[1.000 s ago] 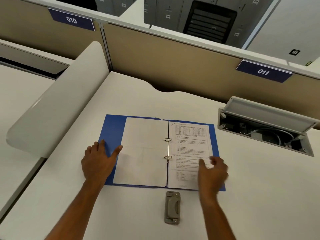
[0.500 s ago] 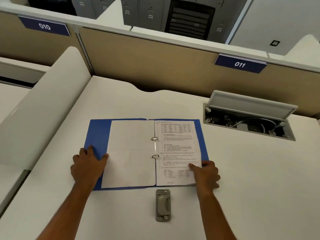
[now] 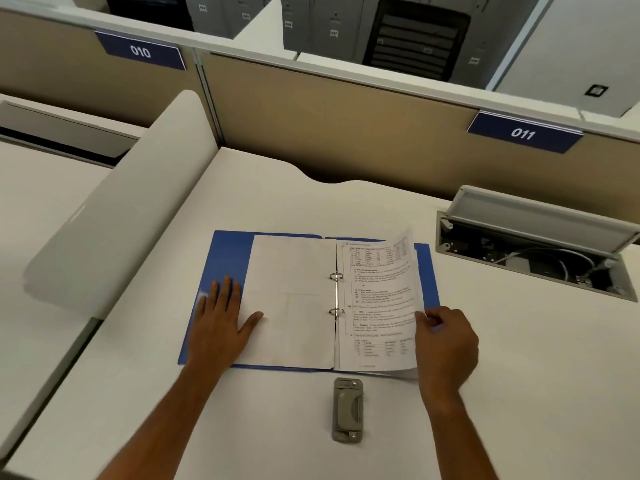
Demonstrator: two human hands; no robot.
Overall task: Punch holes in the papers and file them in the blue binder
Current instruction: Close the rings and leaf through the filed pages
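The blue binder [image 3: 228,252] lies open on the white desk [image 3: 263,188], its two metal rings [image 3: 336,292] at the spine. Blank white sheets [image 3: 292,299] cover its left half and printed papers [image 3: 379,299] its right half. My left hand [image 3: 220,323] rests flat with straight fingers on the left cover and the edge of the blank sheets. My right hand [image 3: 446,341] pinches the right edge of the top printed sheet, which curls up off the stack. A grey hole punch [image 3: 348,409] sits on the desk just in front of the binder.
An open cable hatch [image 3: 533,251] with wires lies in the desk at the right. A curved white divider [image 3: 121,209] runs along the desk's left side. Beige partitions labelled 010 [image 3: 140,50] and 011 [image 3: 523,134] close off the back.
My right hand went from hovering, to resting on the printed page's lower right corner, to pinching its edge and lifting it. My left hand stayed flat on the left cover.
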